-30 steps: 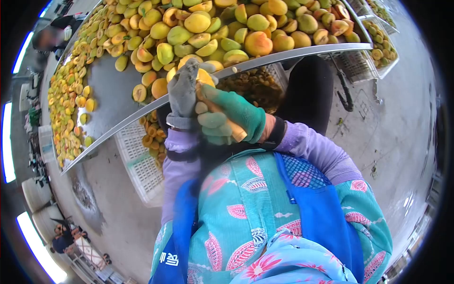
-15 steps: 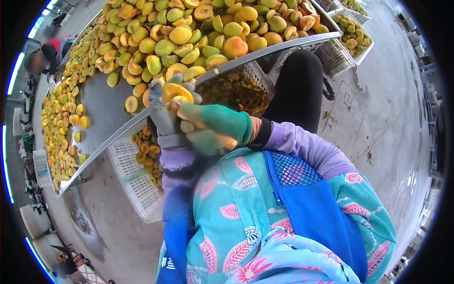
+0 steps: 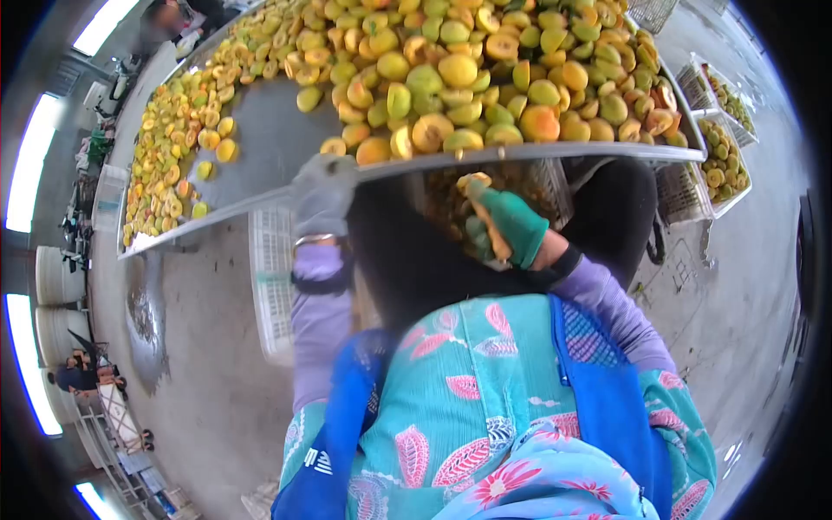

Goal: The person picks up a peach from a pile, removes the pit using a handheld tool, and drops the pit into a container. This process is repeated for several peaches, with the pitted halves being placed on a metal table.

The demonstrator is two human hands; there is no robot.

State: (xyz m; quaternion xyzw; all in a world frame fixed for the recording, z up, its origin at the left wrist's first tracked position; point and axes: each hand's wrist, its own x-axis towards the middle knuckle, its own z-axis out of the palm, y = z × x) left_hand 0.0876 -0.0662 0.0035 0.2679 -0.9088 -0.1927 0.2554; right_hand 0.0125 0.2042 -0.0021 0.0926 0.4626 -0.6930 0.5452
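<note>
My left hand [image 3: 325, 184], in a grey glove, is at the near edge of the metal tray [image 3: 247, 195]. It is smeared by motion and its fingers are hard to make out. My right hand [image 3: 513, 227], in a green glove, is wrapped round a slim tool with a wood-coloured handle [image 3: 497, 236]. The tool's upper end points up and left, below the tray's rim. Whole and halved yellow-green peaches [image 3: 431, 132] are heaped on the tray beyond both hands. Beneath my right hand is a crate holding dark, brownish pieces [image 3: 446, 195], partly hidden.
A white plastic crate [image 3: 270, 286] stands under the tray at my left. Crates of fruit [image 3: 724, 160] stand on the floor at right. Another person [image 3: 165, 22] is at the tray's far left, and someone else [image 3: 82, 377] is farther off at lower left.
My hands have parted; the right hand has moved right, away from the left, with the tool. The cut peach in my left hand is no longer visible there. The camera view has shifted.
</note>
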